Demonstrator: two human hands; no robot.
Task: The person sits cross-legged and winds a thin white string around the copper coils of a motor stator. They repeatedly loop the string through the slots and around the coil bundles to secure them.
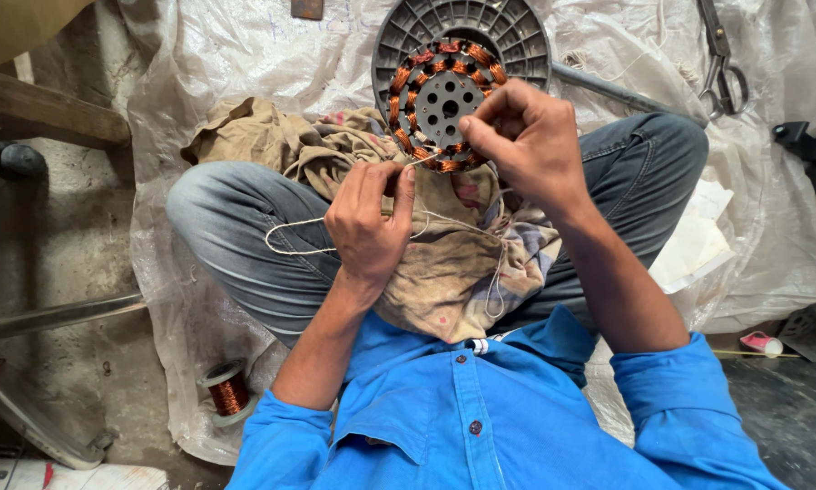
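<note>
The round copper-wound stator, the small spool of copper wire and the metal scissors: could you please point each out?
Round copper-wound stator (444, 95), head view, perforated grey centre.
Small spool of copper wire (229, 394), head view, wound side.
Metal scissors (722, 63), head view, near the pivot.

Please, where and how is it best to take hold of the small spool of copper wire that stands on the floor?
Probably grip the copper wire spool across its round top flange, coming straight down from above. It stands upright on the floor beside the plastic sheet, so the flange faces up, and nothing lies over it. Pinching the wound middle could disturb the wire.
</note>
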